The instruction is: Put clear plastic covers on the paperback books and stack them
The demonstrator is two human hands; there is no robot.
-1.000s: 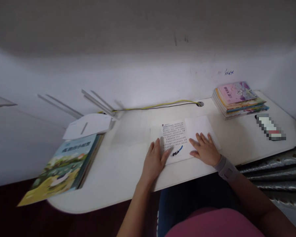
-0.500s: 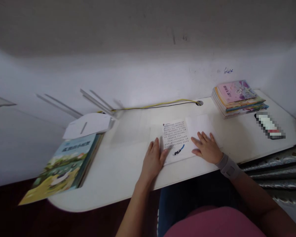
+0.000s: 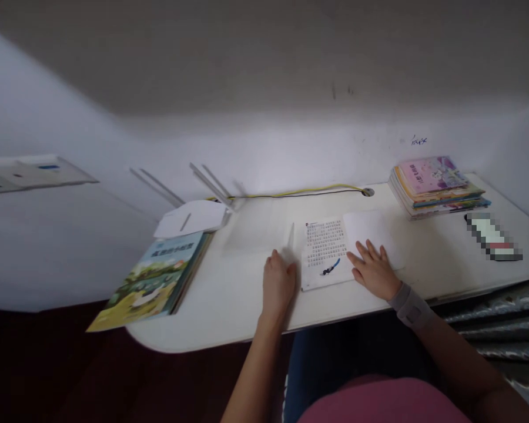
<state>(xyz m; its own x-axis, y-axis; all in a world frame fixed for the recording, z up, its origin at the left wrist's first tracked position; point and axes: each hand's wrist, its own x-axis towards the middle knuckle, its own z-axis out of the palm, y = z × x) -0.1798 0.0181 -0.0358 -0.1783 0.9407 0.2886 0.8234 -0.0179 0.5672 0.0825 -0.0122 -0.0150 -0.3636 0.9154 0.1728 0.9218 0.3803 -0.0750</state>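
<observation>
My left hand (image 3: 278, 281) is curled at the booklet's left edge, pinching a page (image 3: 290, 238) that stands upright. My right hand (image 3: 374, 270) lies flat, fingers spread, on the booklet (image 3: 328, 249), mid-table (image 3: 229, 305). A pen (image 3: 330, 269) rests on the print between them. Book stack (image 3: 436, 185) far right; picture book (image 3: 156, 279) far left.

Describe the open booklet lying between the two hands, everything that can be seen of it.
The open booklet is thin white paper, lying flat on the white desk. Its middle page carries a dense grid of small printed characters, too small to read, with a small blue and black mark below. The right page looks blank. The right hand rests flat on that page. The left hand holds the left leaf, which stands raised, nearly edge-on.
</observation>
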